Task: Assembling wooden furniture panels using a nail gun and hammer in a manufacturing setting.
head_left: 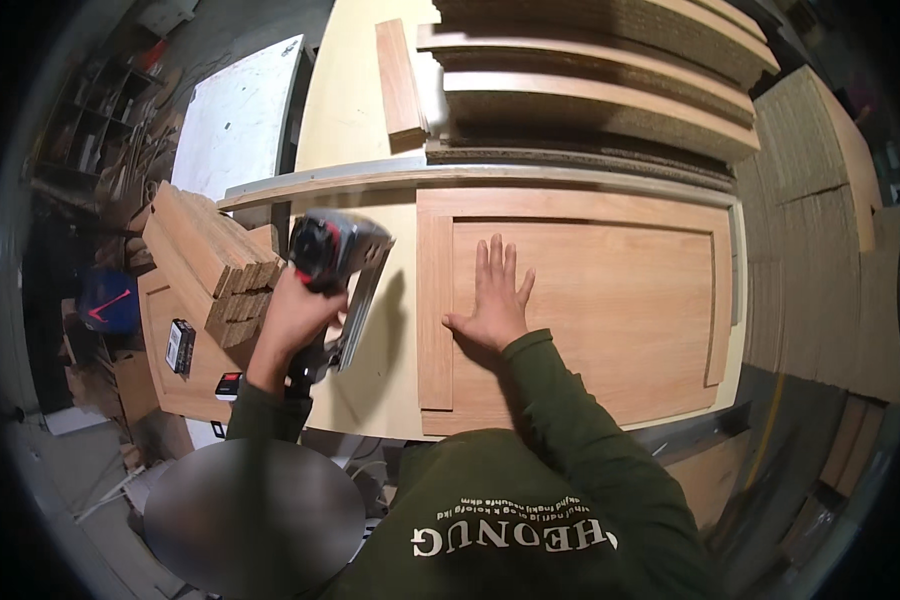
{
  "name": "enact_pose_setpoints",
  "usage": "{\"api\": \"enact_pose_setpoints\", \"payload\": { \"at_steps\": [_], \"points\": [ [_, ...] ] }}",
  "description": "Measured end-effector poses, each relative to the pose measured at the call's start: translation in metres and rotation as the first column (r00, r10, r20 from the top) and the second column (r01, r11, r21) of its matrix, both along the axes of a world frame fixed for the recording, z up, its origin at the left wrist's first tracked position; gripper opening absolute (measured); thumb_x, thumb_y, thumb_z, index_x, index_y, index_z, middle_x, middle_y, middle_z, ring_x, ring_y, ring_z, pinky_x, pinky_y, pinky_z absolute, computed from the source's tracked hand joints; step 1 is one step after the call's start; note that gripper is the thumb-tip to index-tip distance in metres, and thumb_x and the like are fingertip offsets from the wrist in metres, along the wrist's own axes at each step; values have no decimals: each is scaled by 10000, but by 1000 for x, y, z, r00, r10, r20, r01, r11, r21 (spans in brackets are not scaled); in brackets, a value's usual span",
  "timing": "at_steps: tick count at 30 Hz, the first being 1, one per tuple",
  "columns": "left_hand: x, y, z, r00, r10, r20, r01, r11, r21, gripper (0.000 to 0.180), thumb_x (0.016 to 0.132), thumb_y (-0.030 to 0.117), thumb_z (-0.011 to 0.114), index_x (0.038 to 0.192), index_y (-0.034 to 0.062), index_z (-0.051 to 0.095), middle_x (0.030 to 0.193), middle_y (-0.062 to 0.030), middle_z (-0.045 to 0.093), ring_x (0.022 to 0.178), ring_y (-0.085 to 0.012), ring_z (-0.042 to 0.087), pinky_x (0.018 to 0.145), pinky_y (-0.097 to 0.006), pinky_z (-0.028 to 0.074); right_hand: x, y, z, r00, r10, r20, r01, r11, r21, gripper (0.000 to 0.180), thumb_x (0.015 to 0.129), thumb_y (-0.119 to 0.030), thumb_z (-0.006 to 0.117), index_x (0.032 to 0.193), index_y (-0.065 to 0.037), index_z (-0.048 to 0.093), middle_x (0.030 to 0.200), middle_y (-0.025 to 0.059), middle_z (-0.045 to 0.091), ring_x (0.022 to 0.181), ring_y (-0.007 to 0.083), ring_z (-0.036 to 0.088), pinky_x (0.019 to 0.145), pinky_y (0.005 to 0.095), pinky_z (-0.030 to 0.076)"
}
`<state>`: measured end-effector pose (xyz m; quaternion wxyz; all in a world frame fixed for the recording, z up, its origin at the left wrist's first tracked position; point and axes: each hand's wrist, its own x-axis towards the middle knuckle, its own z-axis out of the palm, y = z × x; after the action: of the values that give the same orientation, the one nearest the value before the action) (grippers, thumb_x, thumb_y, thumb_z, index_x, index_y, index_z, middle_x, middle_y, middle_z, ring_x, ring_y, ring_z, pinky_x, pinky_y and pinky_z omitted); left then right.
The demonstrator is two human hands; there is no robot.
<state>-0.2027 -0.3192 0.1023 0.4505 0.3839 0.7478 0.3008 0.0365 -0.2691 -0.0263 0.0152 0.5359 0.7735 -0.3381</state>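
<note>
The left hand (pixel 302 315) grips, seemingly by its handle, a blurred black-and-red power tool (pixel 340 248), just left of the light-brown rectangular wooden panel (pixel 600 310). The panel's long axis runs left-right; the nearer right hand (pixel 497 300) lies on it, fingers spread.

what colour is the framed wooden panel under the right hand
The panel is light orange-brown (head view).

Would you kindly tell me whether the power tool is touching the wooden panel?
Apart. The head view shows pale board between the power tool, held in the left hand, and the wooden panel.
</note>
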Motion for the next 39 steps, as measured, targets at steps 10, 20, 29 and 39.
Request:
{"api": "enact_pose_setpoints", "payload": {
  "at_steps": [10,20,29,39],
  "points": [
    [14,59,-16,995,-103,12,103,989,-103,109,724,48,570,795,-33,587,610,-68,567,497,-132,557,452,-279,490,1,2,8,999,-18,-39,17,1000,-13,1139,644,-429,740,1466,-29,60,1539,165,-14,1419,343,-51,1074,620,-14],
    [20,64,-11,986,-164,-24,160,979,-127,127,732,91,561,809,-10,570,590,-45,530,483,-114,534,441,-276,461,3,3,11,999,-22,-46,21,999,-30,1129,648,-416,743,1465,-27,67,1537,170,-5,1419,344,-42,1080,614,-1],
    [46,71,-2,987,-159,21,161,982,-95,137,735,91,566,816,-20,561,599,-43,523,494,-111,518,447,-268,465,6,2,10,997,-30,-75,29,1000,-8,1124,651,-422,748,1464,-31,77,1538,161,17,1422,331,-24,1083,610,1],
    [43,79,-10,976,-216,-13,213,968,-132,118,744,94,568,818,2,563,561,-22,506,447,-110,512,425,-268,457,1,0,1,995,-15,-100,17,1000,12,1169,619,-451,755,1468,-45,62,1539,168,-16,1419,348,-40,1061,640,5]
  ]
}}
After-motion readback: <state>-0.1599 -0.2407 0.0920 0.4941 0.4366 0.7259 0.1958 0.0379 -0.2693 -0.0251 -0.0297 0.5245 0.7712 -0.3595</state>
